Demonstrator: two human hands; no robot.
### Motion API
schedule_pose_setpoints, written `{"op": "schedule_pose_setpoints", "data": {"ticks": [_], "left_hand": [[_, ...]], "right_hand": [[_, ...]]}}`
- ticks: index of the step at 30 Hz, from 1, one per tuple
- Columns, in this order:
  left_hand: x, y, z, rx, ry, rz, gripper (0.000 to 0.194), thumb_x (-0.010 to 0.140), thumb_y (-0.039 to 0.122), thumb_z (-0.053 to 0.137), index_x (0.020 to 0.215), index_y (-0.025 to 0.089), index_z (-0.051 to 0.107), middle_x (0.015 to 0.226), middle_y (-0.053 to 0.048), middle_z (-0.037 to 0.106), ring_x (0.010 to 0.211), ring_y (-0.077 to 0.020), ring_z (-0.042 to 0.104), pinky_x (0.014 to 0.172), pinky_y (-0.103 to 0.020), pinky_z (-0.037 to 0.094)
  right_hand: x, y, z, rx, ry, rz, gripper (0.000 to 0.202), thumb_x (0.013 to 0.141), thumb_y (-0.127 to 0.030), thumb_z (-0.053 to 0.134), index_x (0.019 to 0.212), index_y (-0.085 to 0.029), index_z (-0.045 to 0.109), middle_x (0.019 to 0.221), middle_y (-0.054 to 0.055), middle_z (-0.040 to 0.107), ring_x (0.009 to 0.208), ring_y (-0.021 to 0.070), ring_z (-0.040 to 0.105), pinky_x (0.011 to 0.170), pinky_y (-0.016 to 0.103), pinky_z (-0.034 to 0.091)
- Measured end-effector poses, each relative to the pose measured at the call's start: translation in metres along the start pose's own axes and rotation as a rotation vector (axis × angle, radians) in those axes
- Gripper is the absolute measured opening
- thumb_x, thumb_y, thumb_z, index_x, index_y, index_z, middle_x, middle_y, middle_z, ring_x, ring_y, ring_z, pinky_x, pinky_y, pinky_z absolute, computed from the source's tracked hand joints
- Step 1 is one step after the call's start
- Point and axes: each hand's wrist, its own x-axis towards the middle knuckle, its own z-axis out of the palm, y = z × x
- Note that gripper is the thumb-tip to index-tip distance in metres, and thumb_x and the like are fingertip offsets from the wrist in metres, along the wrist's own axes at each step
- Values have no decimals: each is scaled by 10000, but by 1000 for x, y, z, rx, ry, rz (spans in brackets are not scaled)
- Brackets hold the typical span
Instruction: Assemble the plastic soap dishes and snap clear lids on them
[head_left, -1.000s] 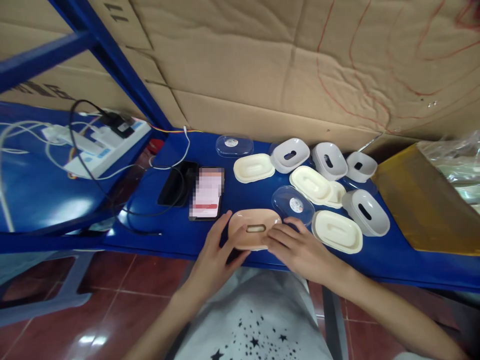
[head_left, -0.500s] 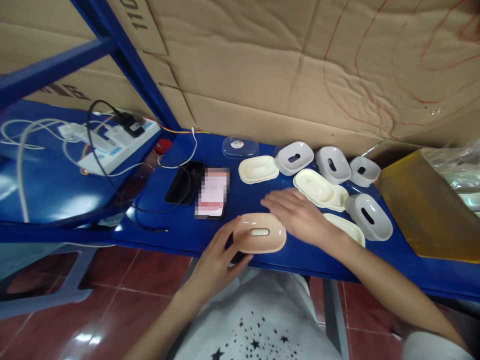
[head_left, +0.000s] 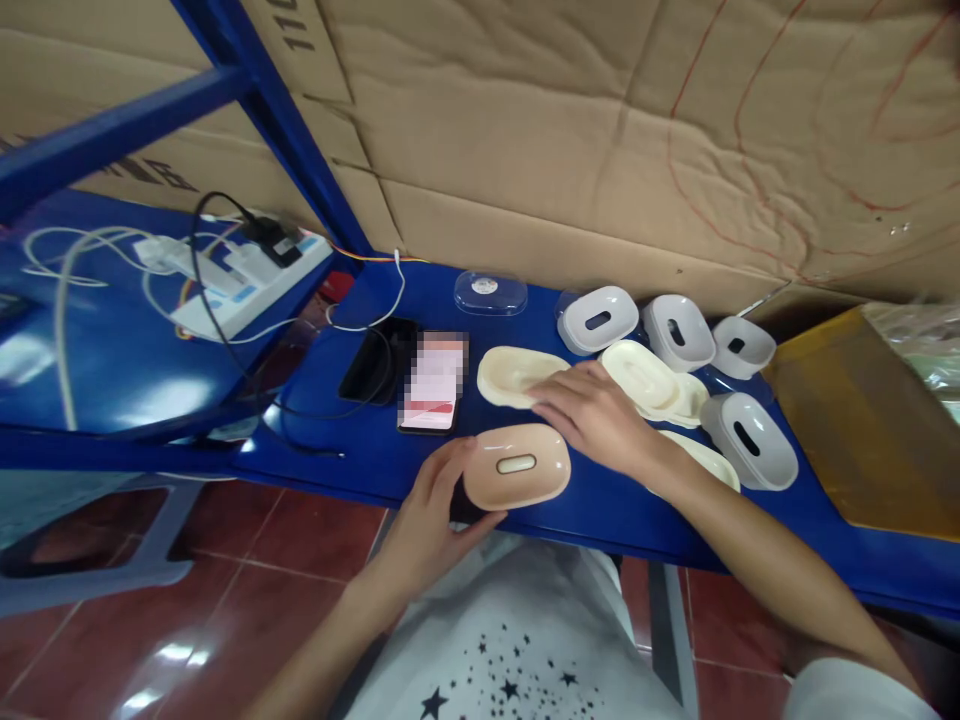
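Observation:
My left hand (head_left: 433, 495) is closed on the left end of a peach oval dish (head_left: 480, 485), which has a slot in its bottom with something cream showing through. Just beyond that dish, my right hand (head_left: 592, 415) has its fingers curled over the right end of a cream oval tray (head_left: 501, 378), gripping it; the fingertips are partly hidden. Right of this hand lie more cream oval pieces (head_left: 637, 375), some overlapping. A light grey oval box with a slotted bottom (head_left: 776, 450) leans at the right, and similar grey boxes (head_left: 622, 335) stand behind.
A phone (head_left: 433, 382) with a blurred screen lies left of the peach dish, beside a black tray (head_left: 367, 375). A clear plastic lid (head_left: 491, 297) rests at the back. Cables run to a power strip (head_left: 255, 295). A brown carton (head_left: 862, 430) borders the right side.
My right hand has moved onto the cream oval tray at the back and drawn it slightly nearer to me. My left hand keeps hold of the peach dish.

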Motion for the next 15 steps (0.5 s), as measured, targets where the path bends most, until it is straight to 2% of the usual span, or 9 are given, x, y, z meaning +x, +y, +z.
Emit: {"op": "schedule_pose_setpoints", "data": {"ticks": [3,8,12,15], "left_hand": [[2,-5,5,-30,57,29,936,964,408,807,1697,351,228,1575,-183,481,1440,-399,594,1105,-622,601],[3,-7,5,-45,42,61,1006,968,391,810,1730,372,153,1651,-193,419,1487,-400,554,1152,-625,567],[5,-5,2,-2,-11,74,1013,967,405,812,1736,366,154,1715,-187,380,1552,-405,481,1196,-644,524],[8,-4,0,70,-76,110,857,987,374,791,1692,376,303,1749,-163,350,1560,-403,474,1198,-640,520]], "right_hand": [[-23,-25,-8,65,-4,-69,220,1132,-232,526,1179,-198,739,1121,56,816,1025,205,729,992,385,440],[-49,-53,-4,20,-44,-156,251,1075,-89,537,1219,-185,719,1133,51,799,1059,204,704,1060,388,425],[-65,-46,-5,7,15,-116,280,1076,-92,542,1279,-186,711,1168,60,800,1076,213,702,1055,404,442],[-68,-25,-6,-40,91,-32,259,1092,-153,571,1303,-199,714,1146,61,808,1037,223,713,995,406,460]]}}
